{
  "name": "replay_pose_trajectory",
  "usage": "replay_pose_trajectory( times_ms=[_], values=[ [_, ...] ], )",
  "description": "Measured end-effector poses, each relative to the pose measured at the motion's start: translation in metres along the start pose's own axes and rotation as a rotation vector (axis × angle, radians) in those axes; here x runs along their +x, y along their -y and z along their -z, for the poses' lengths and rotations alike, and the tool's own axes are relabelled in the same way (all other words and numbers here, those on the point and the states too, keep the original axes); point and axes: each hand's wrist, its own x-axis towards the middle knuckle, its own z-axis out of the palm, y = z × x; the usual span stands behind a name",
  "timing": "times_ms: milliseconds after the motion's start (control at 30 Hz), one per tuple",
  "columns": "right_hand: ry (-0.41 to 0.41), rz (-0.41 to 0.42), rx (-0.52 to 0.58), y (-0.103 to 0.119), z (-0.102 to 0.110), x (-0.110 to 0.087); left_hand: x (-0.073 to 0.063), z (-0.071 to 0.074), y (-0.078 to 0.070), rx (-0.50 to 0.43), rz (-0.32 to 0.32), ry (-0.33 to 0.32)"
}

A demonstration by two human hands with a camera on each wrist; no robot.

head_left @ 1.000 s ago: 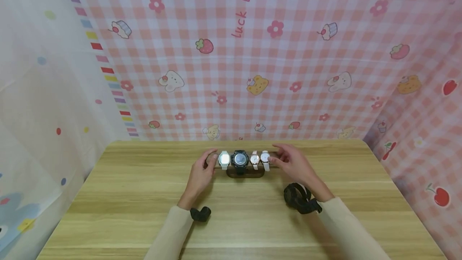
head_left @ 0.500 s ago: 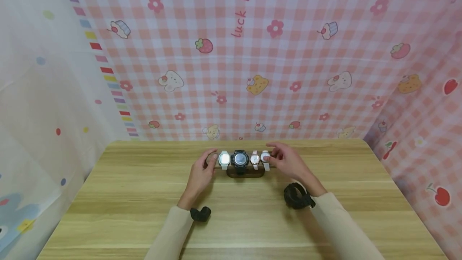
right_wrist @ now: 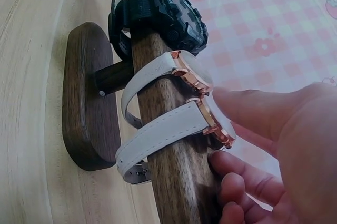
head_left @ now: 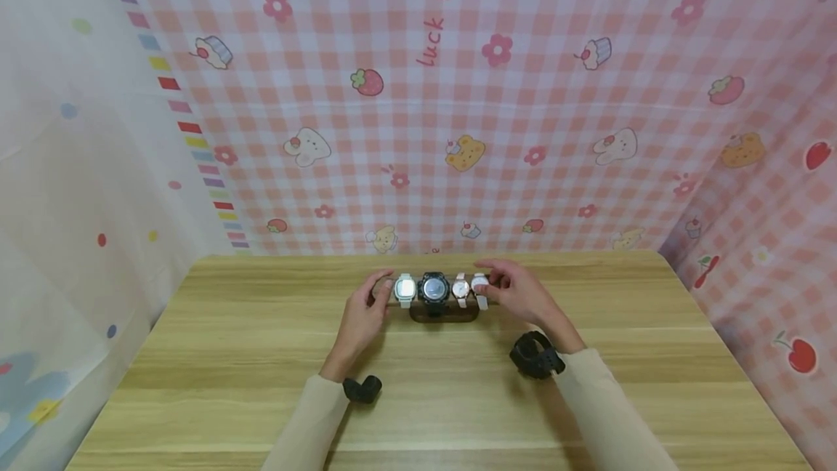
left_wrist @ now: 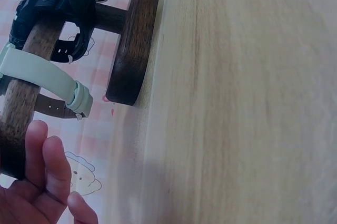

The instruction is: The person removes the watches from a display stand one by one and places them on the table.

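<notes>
A dark wooden watch stand (left_wrist: 138,39) with a horizontal bar bears several watches in a row. My left hand (head_left: 362,320) holds the bar's left end, thumb in front. Beside it sits a pale green watch (head_left: 405,288), followed by a bulky black watch (head_left: 434,288) and a rose-gold watch (right_wrist: 191,70) with a white strap. At the bar's right end, my right hand (head_left: 522,298) grips another rose-gold watch (right_wrist: 164,133) on a wider white strap. The right thumb presses its dial while curled fingers lie against the bar. Both white straps loop around the bar.
The stand is near the back edge of a wooden table (head_left: 431,413). Behind it hangs a pink checked curtain (head_left: 405,122), with a white dotted cloth (head_left: 91,166) on the left. Black bands (head_left: 538,356) with camera mounts encircle both wrists.
My right hand has moved left along the bar, its thumb going farther over the end watch's dial. My left hand keeps its place, and the watches look unmoved.
</notes>
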Motion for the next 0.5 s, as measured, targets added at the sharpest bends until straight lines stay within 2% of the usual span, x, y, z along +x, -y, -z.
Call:
replay_pose_trajectory(
  times_ms=[500],
  values=[
    [-0.03, 0.0, 0.027, 0.0002, -0.0059, -0.001, -0.0004, -0.0003, -0.0013, 0.003, -0.005, 0.001]
  ],
)
